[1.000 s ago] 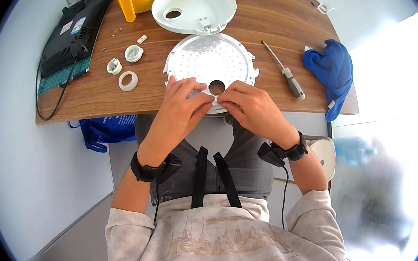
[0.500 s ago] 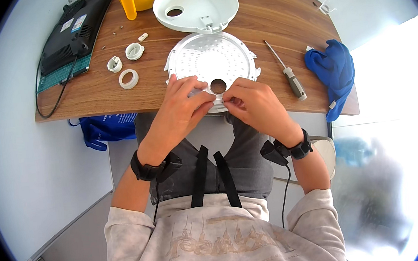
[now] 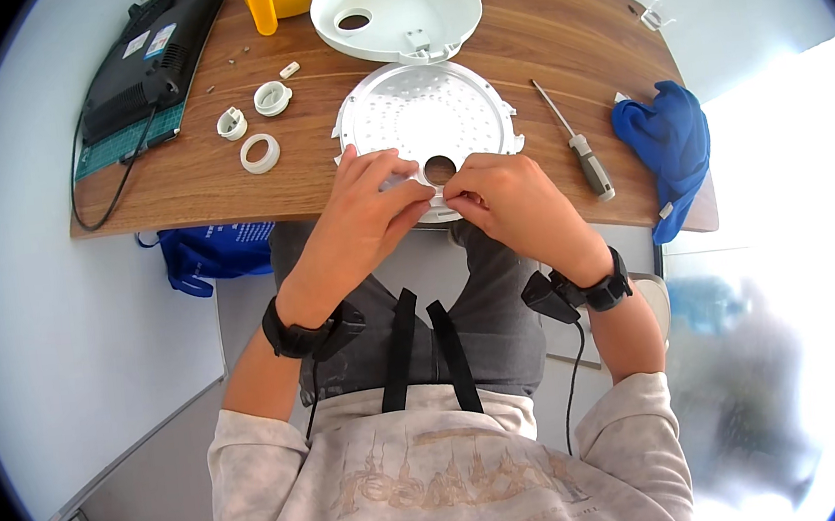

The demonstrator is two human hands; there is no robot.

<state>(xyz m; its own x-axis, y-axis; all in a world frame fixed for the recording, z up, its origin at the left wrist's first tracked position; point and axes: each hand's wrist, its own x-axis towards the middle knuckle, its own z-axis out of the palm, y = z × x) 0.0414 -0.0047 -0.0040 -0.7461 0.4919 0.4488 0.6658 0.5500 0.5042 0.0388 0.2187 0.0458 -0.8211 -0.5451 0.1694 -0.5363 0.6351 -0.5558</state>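
Note:
A round silver plate point(image 3: 401, 111) with rows of dimples and a round hole near its close edge lies at the front of the desk. My left hand point(image 3: 366, 193) grips its near left rim, fingers curled over it, thumb and forefinger coming together just below the hole. My right hand point(image 3: 512, 196) is closed in a pinch at the rim right of the hole. Whatever lies between the right fingertips is too small and covered to make out. Behind the plate, touching or nearly touching it, a white round lid point(image 3: 449, 11) rests with its inside up.
Left of the plate sit a white ring point(image 3: 273, 158), two white caps point(image 3: 272, 99) point(image 3: 232, 125) and a small white piece point(image 3: 290, 70). To the right lie a screwdriver point(image 3: 589, 166) and blue cloth point(image 3: 665, 136). A yellow jug point(image 3: 262, 4) and black monitor point(image 3: 134, 82) stand farther back.
The desk and its things sit slightly shifted in view. My right wrist has moved a little to the right, while both hands' fingertips stay at the plate's near rim.

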